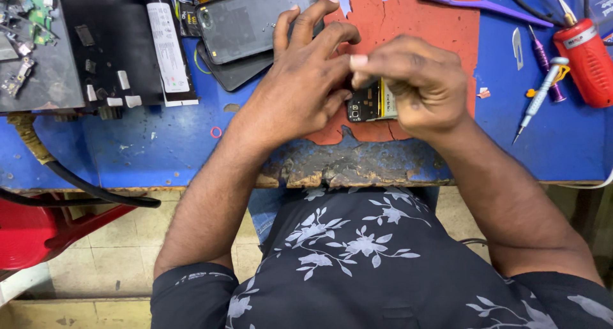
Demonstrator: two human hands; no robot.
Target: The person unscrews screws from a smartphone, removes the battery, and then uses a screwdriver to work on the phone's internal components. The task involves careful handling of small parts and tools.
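Both forearms reach forward from the body and angle inward, so the hands meet in the middle. The left hand [305, 80] lies palm down, fingers spread and bent, its thumb side turned toward the other hand. The right hand [412, 83] is curled, knuckles up, fingertips pinched together and touching the left hand's fingers.

1. A dark, near-black short-sleeved shirt [383, 265] covers the torso, printed with pale grey-white flowers and leafy sprigs.
2. The sleeves end above the elbows; the left sleeve [191, 291] has a thin line of pale print near its hem.
3. Both forearms are bare, with no watch, ring or bracelet showing.
4. The fingernails are short and unpainted.
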